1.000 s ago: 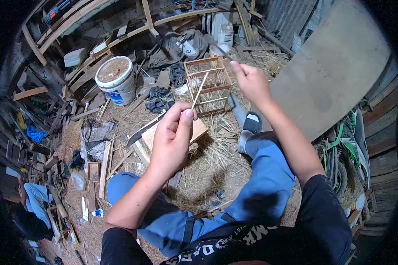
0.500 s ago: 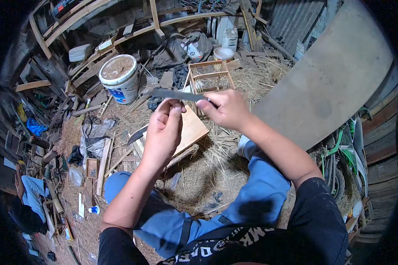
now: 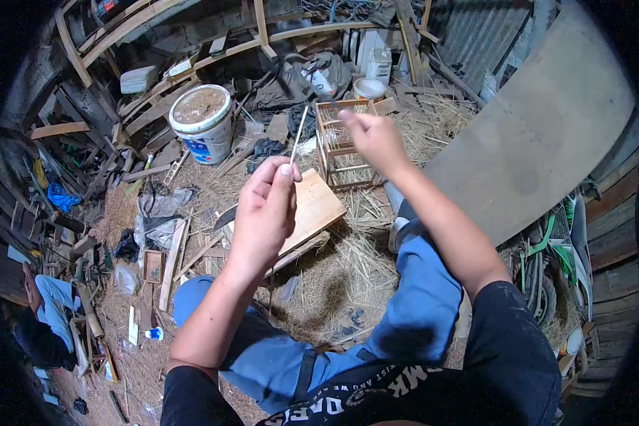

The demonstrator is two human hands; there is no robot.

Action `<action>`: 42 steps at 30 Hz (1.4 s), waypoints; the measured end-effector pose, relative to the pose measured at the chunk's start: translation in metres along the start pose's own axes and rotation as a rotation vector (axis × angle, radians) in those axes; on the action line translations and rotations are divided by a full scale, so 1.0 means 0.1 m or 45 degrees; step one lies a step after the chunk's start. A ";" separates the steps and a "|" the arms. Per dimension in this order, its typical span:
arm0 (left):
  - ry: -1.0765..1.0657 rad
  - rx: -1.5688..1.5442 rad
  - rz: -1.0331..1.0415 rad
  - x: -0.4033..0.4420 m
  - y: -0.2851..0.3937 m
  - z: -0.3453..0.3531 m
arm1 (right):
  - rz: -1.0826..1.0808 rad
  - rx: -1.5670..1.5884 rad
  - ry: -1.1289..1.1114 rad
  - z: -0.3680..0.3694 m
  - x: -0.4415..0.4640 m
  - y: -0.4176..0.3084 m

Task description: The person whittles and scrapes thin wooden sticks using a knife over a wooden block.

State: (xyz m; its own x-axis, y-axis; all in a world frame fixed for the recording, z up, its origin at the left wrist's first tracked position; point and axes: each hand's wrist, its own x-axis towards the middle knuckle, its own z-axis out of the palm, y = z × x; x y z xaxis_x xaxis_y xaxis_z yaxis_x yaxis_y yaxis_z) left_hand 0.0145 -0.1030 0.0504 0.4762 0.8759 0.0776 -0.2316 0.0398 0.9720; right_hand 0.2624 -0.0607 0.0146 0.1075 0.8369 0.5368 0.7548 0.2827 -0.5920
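Observation:
My left hand point(image 3: 266, 206) is closed, pinching a thin pale wooden stick point(image 3: 299, 135) that stands up from the fingertips, tilted slightly right. My right hand point(image 3: 378, 142) is up to its right, fingers wrapped round the knife; only a dark bit of the knife point(image 3: 336, 105) shows past the thumb, and the blade is hardly visible at this angle. Below the hands lies a light wooden block point(image 3: 316, 213). Beside its left end a second dark curved blade point(image 3: 224, 217) is partly hidden by my left wrist. A small wooden slatted cage point(image 3: 348, 177) stands behind the block.
A white bucket point(image 3: 201, 128) stands at the back left, and a large flat board point(image 3: 525, 135) leans at the right. Straw and wood scraps cover the floor. A green and white motorbike point(image 3: 564, 248) is at far right; another person's leg point(image 3: 53, 305) shows at far left.
The knife blade lay across the stick above my left hand; my right hand has moved up and right, away from it. The stick now points upward in view. The camera view shifted slightly.

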 end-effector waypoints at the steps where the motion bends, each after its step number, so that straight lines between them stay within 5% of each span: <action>1: -0.002 -0.002 0.003 -0.05 0.06 0.04 | 0.163 0.022 0.056 -0.06 0.04 0.05; 15: 0.112 -0.005 -0.038 -0.01 0.03 -0.14 | -0.539 -0.017 -0.148 0.10 -0.19 -0.44; 24: 0.204 0.155 0.058 -0.03 0.00 -0.05 | -0.692 -0.165 -0.088 0.03 -0.14 -0.50; 27: 0.132 0.115 0.093 0.03 0.01 -0.14 | -0.510 -0.203 0.062 0.10 -0.02 -0.30; 28: 0.100 0.108 0.076 0.01 0.03 -0.14 | -0.129 0.001 0.092 0.06 0.03 -0.32; 33: 0.098 0.222 0.158 -0.16 0.09 0.08 | 0.111 -0.031 0.108 -0.18 0.12 -0.07; 37: 0.123 0.222 0.159 -0.07 0.02 -0.06 | -0.206 0.224 0.228 -0.08 -0.10 -0.46; 42: 0.160 0.208 0.215 -0.08 -0.06 -0.01 | -0.642 -0.151 -0.195 -0.10 -0.31 -0.62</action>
State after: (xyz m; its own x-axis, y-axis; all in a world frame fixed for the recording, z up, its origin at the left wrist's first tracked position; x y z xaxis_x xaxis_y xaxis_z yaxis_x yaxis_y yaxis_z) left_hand 0.0109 -0.1099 0.0440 0.3308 0.9169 0.2235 -0.1539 -0.1813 0.9713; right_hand 0.2192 -0.1084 0.0407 -0.3762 0.6723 0.6376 0.7570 0.6198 -0.2069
